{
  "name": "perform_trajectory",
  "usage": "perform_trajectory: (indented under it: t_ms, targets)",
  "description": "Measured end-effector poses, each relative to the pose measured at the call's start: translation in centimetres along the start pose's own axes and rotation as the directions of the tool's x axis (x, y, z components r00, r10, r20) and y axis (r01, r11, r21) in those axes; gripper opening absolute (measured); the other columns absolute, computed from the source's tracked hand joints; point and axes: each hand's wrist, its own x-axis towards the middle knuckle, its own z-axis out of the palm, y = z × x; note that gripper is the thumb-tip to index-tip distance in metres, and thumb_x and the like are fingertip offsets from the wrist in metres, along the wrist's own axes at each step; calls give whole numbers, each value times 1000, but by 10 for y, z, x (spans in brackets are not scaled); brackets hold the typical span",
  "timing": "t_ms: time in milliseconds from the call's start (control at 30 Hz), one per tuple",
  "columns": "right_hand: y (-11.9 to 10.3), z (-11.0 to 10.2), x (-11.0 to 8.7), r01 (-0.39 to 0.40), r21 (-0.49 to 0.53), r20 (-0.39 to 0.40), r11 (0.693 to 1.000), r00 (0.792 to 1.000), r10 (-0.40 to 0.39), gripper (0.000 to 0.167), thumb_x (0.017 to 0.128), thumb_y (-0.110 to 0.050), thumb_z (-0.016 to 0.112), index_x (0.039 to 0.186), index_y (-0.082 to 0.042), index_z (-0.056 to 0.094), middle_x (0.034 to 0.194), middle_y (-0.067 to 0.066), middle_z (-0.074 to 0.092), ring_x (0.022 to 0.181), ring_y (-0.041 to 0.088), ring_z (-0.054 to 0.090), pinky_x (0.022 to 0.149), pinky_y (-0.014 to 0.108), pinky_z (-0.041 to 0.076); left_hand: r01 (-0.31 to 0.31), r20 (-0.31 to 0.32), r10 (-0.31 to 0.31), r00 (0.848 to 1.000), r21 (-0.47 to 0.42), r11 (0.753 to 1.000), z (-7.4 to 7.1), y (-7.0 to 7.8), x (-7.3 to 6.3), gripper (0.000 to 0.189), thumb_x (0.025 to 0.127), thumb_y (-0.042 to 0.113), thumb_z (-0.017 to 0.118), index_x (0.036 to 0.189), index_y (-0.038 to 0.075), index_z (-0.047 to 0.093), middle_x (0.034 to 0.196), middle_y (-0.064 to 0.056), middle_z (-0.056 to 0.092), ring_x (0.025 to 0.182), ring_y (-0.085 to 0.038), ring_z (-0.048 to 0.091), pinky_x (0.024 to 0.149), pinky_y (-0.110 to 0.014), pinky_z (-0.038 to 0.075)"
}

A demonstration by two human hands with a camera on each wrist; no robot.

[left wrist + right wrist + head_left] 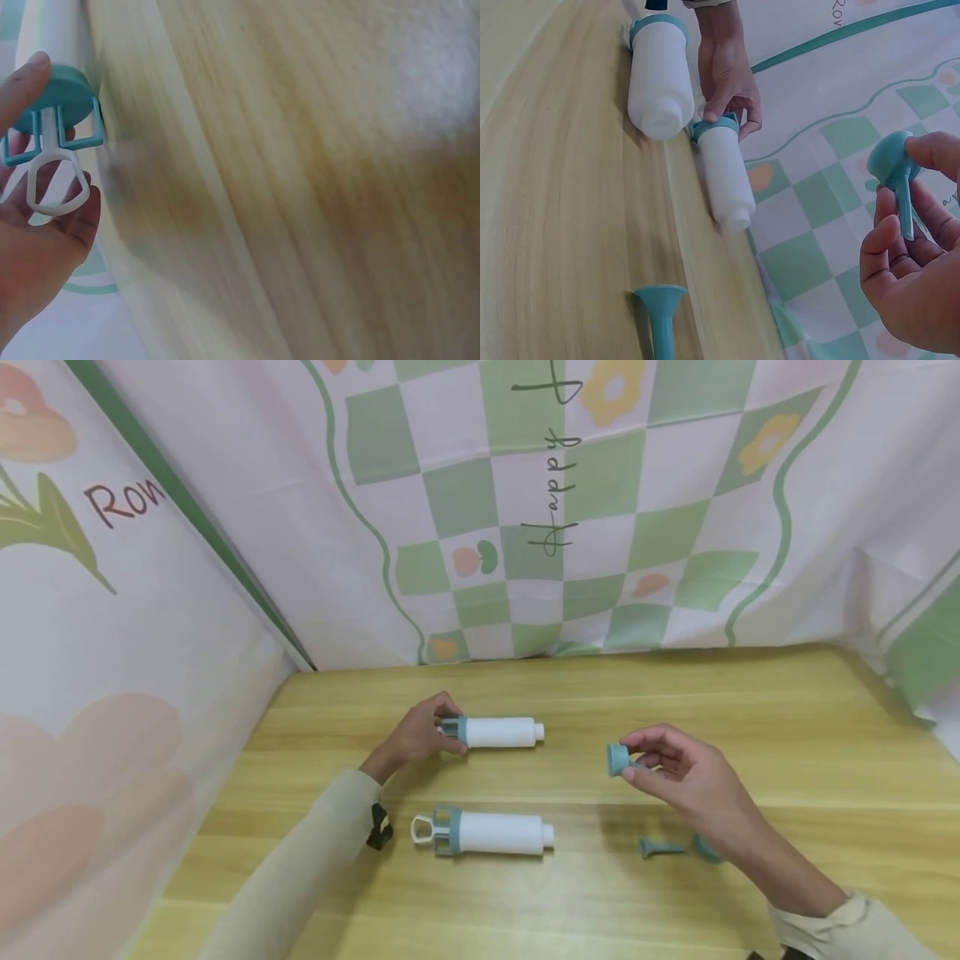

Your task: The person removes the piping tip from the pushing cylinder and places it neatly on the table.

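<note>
My left hand (418, 735) grips the teal slotted collar of the farther white syringe-like tube (501, 732), thumb and fingers on either side. The left wrist view shows the white loop handle (58, 208) of this tube's plunger between the fingers. A second, similar white tube (501, 833) lies nearer on the table, its loop handle pointing left. To the right, my right hand (693, 777) pinches a teal funnel-shaped nozzle (891, 161) above the table, its wide cup facing left and its thin stem toward the palm.
Another teal funnel-shaped nozzle (660, 848) lies on the wooden table (585, 910) below my right hand. Beside it, a teal round piece (707, 848) is partly hidden by the right wrist. A patterned cloth (525, 602) hangs along the table's back edge.
</note>
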Motion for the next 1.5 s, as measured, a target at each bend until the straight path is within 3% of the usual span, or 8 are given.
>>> perform_trajectory:
  t_ms: [267,567,1100,1233,1500]
  targets:
    - [0,1,1,9,27,3,1000,1000,-9,28,95,-10,70,119,0,60,106,8,66,91,18,64,75,26,55,11,10,-11,1000,-21,1000,-2,1,-3,48,74,0,86,113,6,59,124,-13,64,112,-30,58,94,-43,49]
    - [2,1,-1,1,26,6,1000,1000,-1,29,95,-11,69,121,0,60,105,9,65,88,19,63,74,25,55,0,58,2,998,-37,999,-5,1,-5,51,78,1,85,120,5,57,127,-12,60,119,-32,54,99,-47,46]
    - [5,1,-2,-7,30,4,1000,1000,7,30,95,-11,70,121,0,60,106,8,65,88,19,64,73,26,55,-35,17,37,999,-94,995,-9,-5,-2,48,80,3,83,121,1,59,120,-14,61,115,-32,56,93,-41,52]
    - [4,1,-2,0,29,2,1000,1000,0,29,95,-11,70,121,0,60,105,8,65,88,18,64,73,26,55,-22,17,24,1000,-104,994,-11,-2,-4,50,80,1,83,123,-2,57,124,-15,59,119,-32,54,95,-40,51]
    - [3,0,-4,-4,66,5,998,1000,3,29,95,-9,69,121,1,60,105,8,66,88,18,64,74,25,55,-22,-6,21,1000,-98,995,-18,0,-12,62,80,5,83,133,-4,50,137,-26,51,127,-37,48,105,-51,41]
